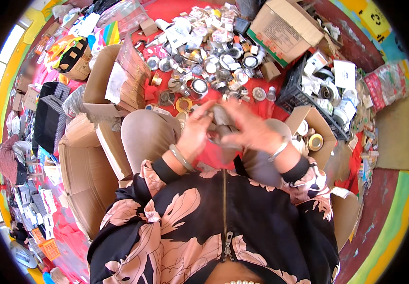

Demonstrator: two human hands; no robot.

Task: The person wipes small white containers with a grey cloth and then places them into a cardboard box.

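Between my knees, a grey rounded object [221,122], smeared by motion, is held in front of my body; its kind cannot be made out. My left hand [196,131] is closed against its left side, fingers pointing up and inward. My right hand [255,131] reaches across from the other side, its fingers blurred by movement, so its grip is unclear. Just beyond my hands lies a large heap of small lamp-like fittings [211,65] in white, silver and black, with a round white-faced fitting [199,85] near its front edge.
Open cardboard boxes [85,175] stand at my left, one holding cardboard dividers [133,75]. On the right are a small carton [325,152] with round fittings and a full black crate [287,94]. A larger carton [285,29] leans behind the heap. Red sheeting [166,9] covers the floor.
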